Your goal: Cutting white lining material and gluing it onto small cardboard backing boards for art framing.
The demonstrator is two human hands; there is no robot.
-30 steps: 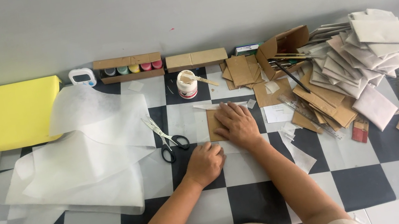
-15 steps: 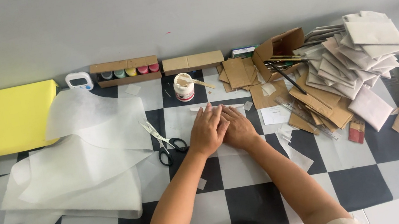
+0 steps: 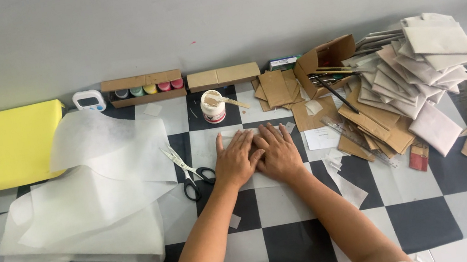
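head camera, looking down, near tabletop (image 3: 301, 233)

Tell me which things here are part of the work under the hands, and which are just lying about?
In use:
left hand
right hand
translucent paper piece pressed flat under both

Lying about:
scissors
glue pot
yellow block
envelope pile
paint box

matt translucent paper sheets (image 3: 99, 197), brown cardboard pieces (image 3: 372, 127), glossy checkered tabletop (image 3: 424, 213)

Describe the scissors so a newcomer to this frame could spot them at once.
Start at the checkered table and find the left hand pressed flat at its centre. Just left of it, beside the translucent paper sheets, lie the scissors: the only tool with black loop handles and pale blades.
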